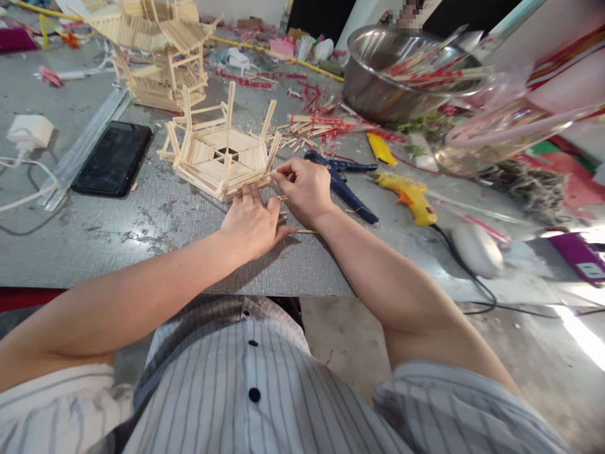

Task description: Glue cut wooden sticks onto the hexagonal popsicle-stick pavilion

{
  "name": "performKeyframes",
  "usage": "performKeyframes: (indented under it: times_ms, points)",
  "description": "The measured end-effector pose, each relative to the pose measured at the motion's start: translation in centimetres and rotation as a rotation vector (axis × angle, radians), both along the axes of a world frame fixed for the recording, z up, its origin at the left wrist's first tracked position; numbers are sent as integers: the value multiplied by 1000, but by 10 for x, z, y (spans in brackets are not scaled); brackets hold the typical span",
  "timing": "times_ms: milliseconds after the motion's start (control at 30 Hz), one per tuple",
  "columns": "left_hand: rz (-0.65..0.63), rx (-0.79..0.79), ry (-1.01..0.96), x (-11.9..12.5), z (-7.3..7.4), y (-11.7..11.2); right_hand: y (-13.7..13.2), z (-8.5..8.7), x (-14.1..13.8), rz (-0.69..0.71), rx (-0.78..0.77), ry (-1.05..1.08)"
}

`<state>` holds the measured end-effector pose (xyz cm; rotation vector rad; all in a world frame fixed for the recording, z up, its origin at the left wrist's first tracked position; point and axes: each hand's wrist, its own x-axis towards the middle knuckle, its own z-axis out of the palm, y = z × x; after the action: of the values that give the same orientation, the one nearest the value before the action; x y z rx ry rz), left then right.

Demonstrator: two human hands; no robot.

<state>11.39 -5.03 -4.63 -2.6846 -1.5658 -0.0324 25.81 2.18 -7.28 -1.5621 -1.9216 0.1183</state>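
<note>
A hexagonal wooden-stick frame (203, 173) with upright posts and a slatted floor lies on the grey table. My left hand (250, 221) rests against its near edge, fingers stretched onto the sticks and thumb apart. At the near right corner, my right hand (305, 189) is closed in a pinch, thumb against forefinger. What it pinches is too small and hidden to make out. A few loose sticks (306, 231) lie beneath and between my hands. Dark blue cutting pliers (347, 189) are just right of my right hand.
A taller stick model (165, 69) stands behind the frame. To the left lie a black phone (113, 157) and a white charger (31, 132). On the right are a yellow glue gun (411, 195) with its cord, a steel pot (373, 82) holding sticks, and scattered red wrappers (312, 98).
</note>
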Motion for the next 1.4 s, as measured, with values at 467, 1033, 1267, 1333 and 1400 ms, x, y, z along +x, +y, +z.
performKeyframes:
  times_ms: [467,1033,1267,1333,1400]
  points:
    - [2,1,13,0,0,0,1,-1,0,3,5,-13]
    - [-9,6,20,0,0,0,0,0,-1,-8,22,-35]
    - [-3,3,21,0,-1,0,1,-2,-1,-11,31,-60]
    - [2,-5,12,1,-1,0,0,-3,-1,-10,37,-65]
    - [6,-8,4,1,-1,0,0,-3,-1,-12,40,-69]
